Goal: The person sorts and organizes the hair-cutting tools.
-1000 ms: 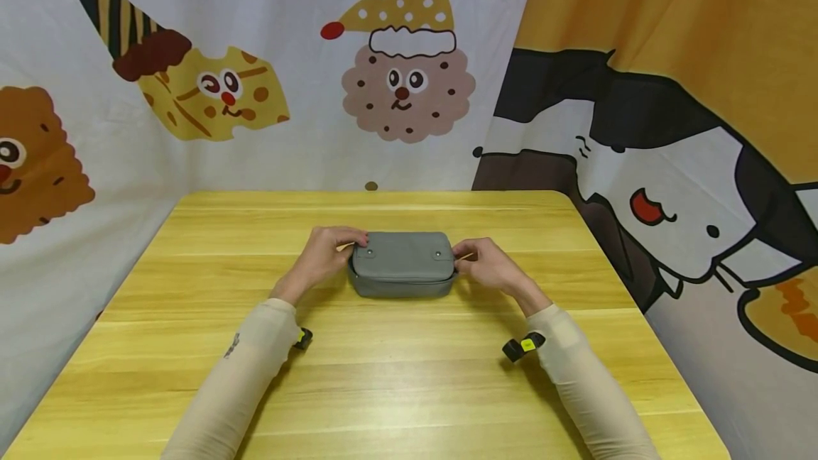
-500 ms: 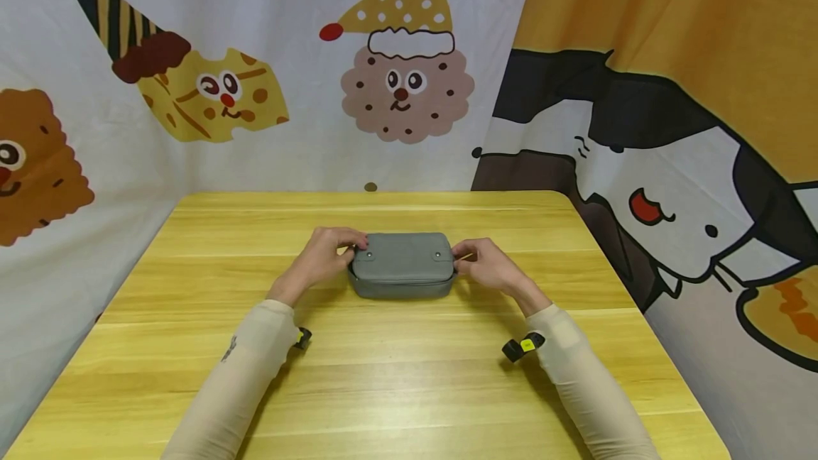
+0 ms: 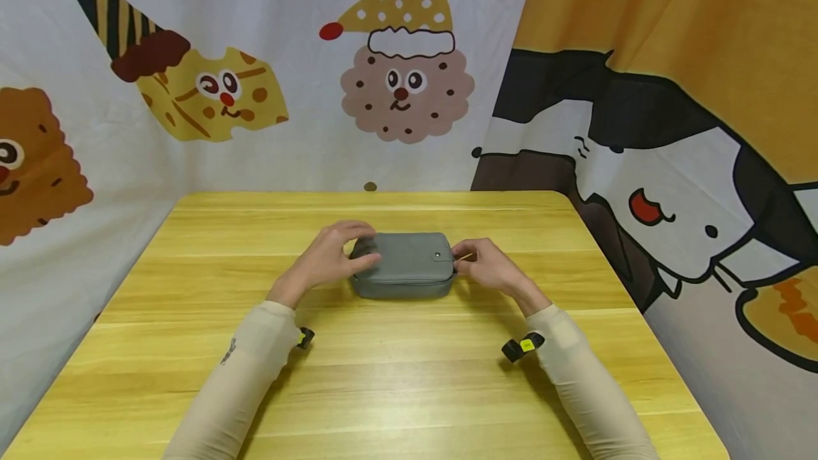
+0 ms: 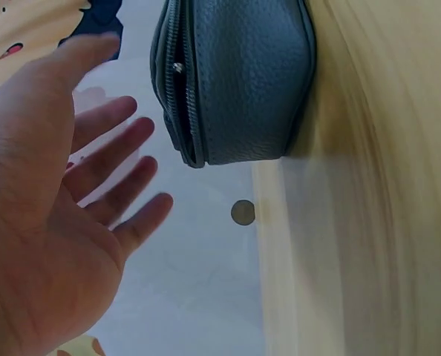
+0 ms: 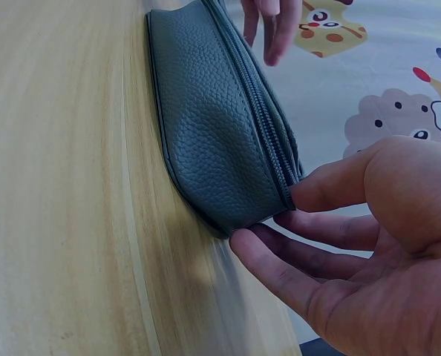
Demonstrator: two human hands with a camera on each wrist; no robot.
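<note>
A grey leather-look zip pouch (image 3: 405, 261) lies flat on the table in the head view, a metal snap showing near its right end. My right hand (image 3: 488, 263) pinches that end; the right wrist view shows the thumb (image 5: 332, 185) at the corner beside the zip (image 5: 261, 111) and the other fingers around the end. My left hand (image 3: 329, 254) hovers at the left end, fingers and thumb spread, hiding the left snap. In the left wrist view a gap separates the left fingers from the pouch, and the zip (image 4: 182, 81) has its teeth parted along that stretch.
The pouch stands on a wood-grain table (image 3: 409, 375), toward its far side. Behind the table's far edge hangs a printed cloth (image 3: 255, 162) with cartoon figures. Each wrist carries a small black camera, such as the right one (image 3: 514, 350).
My left hand has let go of the pouch's left end; its fingers and thumb have spread and lifted over the top. The right hand and the pouch stay in place.
</note>
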